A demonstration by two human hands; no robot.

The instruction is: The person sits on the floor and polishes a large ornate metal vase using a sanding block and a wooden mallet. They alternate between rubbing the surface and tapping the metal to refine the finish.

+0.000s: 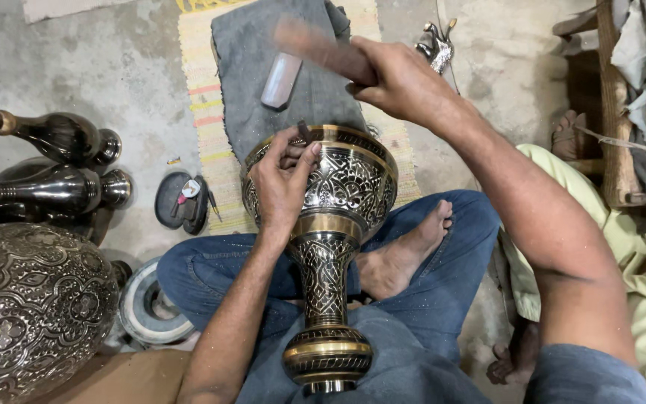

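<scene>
Where grey cloth point(278, 60) lies, dark vases point(61, 161) leftward.

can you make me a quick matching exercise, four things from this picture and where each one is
Things:
1. engraved vase
2. wooden mallet
3. grey cloth
4. dark bottles

Places:
A. spread on the striped mat
B. raised in the right hand
C. lying at the left on the floor
D. across the lap, under the left hand

Pairs: 1-D, 2-B, 3-A, 4-C
</scene>
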